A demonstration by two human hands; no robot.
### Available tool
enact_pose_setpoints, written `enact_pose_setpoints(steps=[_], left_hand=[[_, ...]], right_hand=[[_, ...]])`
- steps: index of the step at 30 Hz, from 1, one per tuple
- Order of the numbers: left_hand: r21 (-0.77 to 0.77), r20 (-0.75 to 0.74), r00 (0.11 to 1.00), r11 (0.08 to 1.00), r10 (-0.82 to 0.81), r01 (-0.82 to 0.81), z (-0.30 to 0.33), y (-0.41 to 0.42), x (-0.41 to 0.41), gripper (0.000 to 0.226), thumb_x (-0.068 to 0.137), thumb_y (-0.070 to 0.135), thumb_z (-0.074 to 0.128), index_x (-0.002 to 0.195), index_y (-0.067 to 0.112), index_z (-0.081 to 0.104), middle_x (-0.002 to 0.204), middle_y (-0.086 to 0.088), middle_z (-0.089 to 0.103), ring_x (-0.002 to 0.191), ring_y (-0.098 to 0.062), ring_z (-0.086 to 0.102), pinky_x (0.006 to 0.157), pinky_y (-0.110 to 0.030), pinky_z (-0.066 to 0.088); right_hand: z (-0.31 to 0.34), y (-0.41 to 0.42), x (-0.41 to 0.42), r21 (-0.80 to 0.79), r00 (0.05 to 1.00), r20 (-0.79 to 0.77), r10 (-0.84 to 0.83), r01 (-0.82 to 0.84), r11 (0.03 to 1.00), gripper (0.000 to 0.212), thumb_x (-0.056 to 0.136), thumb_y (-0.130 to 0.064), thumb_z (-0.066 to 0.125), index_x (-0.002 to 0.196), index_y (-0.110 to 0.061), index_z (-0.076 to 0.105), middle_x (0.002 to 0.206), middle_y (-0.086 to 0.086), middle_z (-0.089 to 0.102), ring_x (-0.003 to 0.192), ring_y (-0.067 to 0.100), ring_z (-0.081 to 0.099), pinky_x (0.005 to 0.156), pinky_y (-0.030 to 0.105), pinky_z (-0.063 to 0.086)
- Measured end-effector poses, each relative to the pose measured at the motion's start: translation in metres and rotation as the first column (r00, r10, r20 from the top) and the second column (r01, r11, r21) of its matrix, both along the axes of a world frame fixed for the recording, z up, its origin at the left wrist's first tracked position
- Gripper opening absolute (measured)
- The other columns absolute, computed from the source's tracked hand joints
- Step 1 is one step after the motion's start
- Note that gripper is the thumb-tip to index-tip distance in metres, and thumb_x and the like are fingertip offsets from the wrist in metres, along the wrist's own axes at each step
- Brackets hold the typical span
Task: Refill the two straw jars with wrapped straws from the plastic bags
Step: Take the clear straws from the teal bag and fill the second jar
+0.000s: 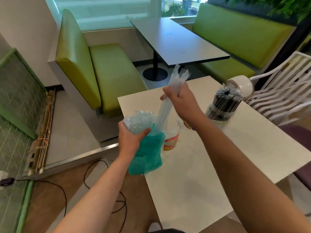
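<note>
On the white worktop it looks about halfway: the right hand grips a bundle of wrapped straws above the near-empty jar, the left hand clutches the green bag beside it, and the dark-straw jar beyond looks full.

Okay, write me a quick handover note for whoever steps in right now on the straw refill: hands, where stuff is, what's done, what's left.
Left hand grips the green plastic bag of wrapped straws at the table's near-left edge.
Right hand grips a bundle of clear wrapped straws, partly pulled out of the bag.
Done: the far jar already looks packed with dark straws; white lid behind it.
Left: the red-labelled jar by the bag is open and looks unfilled.
</note>
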State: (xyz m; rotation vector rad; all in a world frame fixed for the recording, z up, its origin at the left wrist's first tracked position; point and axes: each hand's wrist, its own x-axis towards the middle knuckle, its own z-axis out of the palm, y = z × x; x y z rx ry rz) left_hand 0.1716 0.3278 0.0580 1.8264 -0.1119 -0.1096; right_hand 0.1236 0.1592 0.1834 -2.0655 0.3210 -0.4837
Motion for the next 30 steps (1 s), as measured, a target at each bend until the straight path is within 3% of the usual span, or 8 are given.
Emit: enact_pose_setpoints(steps=[2, 4, 9, 13, 20, 25, 28, 30], left_hand=[[-0.002, -0.008, 1.0, 1.0, -0.006, 0.006, -0.002, 0.001, 0.002, 0.091, 0.065, 0.043, 0.087, 0.134, 0.029, 0.029, 0.132, 0.005, 0.046, 0.118, -0.012, 0.049, 0.1, -0.038, 0.049], [-0.012, -0.016, 1.0, 1.0, -0.011, 0.011, -0.003, 0.003, 0.005, 0.091, 0.063, 0.046, 0.088, 0.132, 0.031, 0.03, 0.13, 0.005, 0.047, 0.119, -0.014, 0.05, 0.099, -0.04, 0.05], [-0.022, -0.027, 1.0, 1.0, -0.009, 0.009, -0.004, 0.007, 0.009, 0.09, 0.063, 0.044, 0.087, 0.132, 0.03, 0.031, 0.129, 0.006, 0.047, 0.119, -0.014, 0.05, 0.096, -0.036, 0.051], [-0.01, -0.013, 1.0, 1.0, -0.003, 0.003, -0.002, 0.006, 0.007, 0.088, 0.066, 0.039, 0.087, 0.133, 0.026, 0.03, 0.126, 0.008, 0.044, 0.118, -0.012, 0.048, 0.09, -0.026, 0.048], [-0.014, -0.052, 0.999, 1.0, 0.0, -0.001, -0.002, 0.009, 0.007, 0.09, 0.067, 0.038, 0.087, 0.135, 0.027, 0.03, 0.132, 0.004, 0.045, 0.119, -0.013, 0.048, 0.101, -0.037, 0.048], [-0.023, -0.054, 0.999, 1.0, 0.0, -0.001, -0.001, 0.011, 0.008, 0.09, 0.067, 0.037, 0.087, 0.135, 0.026, 0.03, 0.128, 0.005, 0.045, 0.117, -0.012, 0.047, 0.099, -0.035, 0.049], [-0.025, -0.061, 0.998, 1.0, -0.006, 0.004, -0.001, 0.012, 0.008, 0.089, 0.067, 0.037, 0.087, 0.135, 0.028, 0.03, 0.127, 0.007, 0.045, 0.117, -0.012, 0.047, 0.099, -0.034, 0.048], [-0.027, -0.07, 0.997, 1.0, -0.011, 0.01, -0.001, 0.011, 0.007, 0.089, 0.067, 0.036, 0.087, 0.135, 0.028, 0.029, 0.127, 0.007, 0.044, 0.118, -0.011, 0.047, 0.099, -0.034, 0.048]], right_hand=[[0.017, -0.009, 0.006, -0.02, 0.998, 0.037, -0.042, 0.043, 0.999, 0.041, 0.098, -0.038, 0.051, 0.124, -0.006, 0.048, 0.087, -0.006, 0.068, 0.071, -0.015, 0.057, 0.064, 0.001, 0.039], [0.032, -0.017, 0.009, -0.015, 0.993, 0.086, -0.085, 0.087, 0.996, 0.041, 0.098, -0.039, 0.051, 0.124, -0.006, 0.048, 0.089, -0.004, 0.07, 0.068, -0.014, 0.058, 0.058, 0.0, 0.038], [0.029, -0.023, 0.015, -0.108, 0.984, 0.122, -0.13, 0.143, 0.984, 0.046, 0.099, -0.041, 0.048, 0.132, -0.009, 0.042, 0.106, 0.003, 0.069, 0.094, 0.013, 0.063, 0.073, 0.022, 0.046], [-0.015, -0.017, 0.023, -0.192, 0.994, -0.053, -0.099, 0.087, 0.978, 0.055, 0.098, -0.046, 0.045, 0.14, -0.01, 0.036, 0.122, 0.01, 0.064, 0.111, 0.027, 0.061, 0.094, 0.043, 0.049], [-0.068, -0.01, 0.026, -0.129, 0.917, -0.398, 0.015, -0.072, 0.989, 0.053, 0.096, -0.032, 0.057, 0.143, -0.013, 0.04, 0.144, 0.01, 0.046, 0.13, 0.027, 0.047, 0.106, 0.038, 0.038], [-0.069, -0.019, 0.028, 0.036, 0.792, -0.58, 0.192, -0.211, 0.977, 0.066, 0.089, -0.012, 0.062, 0.148, -0.019, 0.033, 0.151, 0.006, 0.039, 0.133, 0.027, 0.043, 0.11, 0.041, 0.04], [-0.073, -0.022, 0.031, -0.008, 0.704, -0.665, 0.249, -0.34, 0.94, 0.079, 0.083, -0.019, 0.071, 0.15, -0.026, 0.028, 0.153, 0.004, 0.03, 0.136, 0.029, 0.036, 0.11, 0.049, 0.038], [-0.078, -0.018, 0.033, -0.08, 0.704, -0.677, 0.213, -0.358, 0.93, 0.086, 0.082, -0.028, 0.075, 0.152, -0.027, 0.025, 0.152, 0.004, 0.027, 0.137, 0.029, 0.034, 0.111, 0.048, 0.037]])
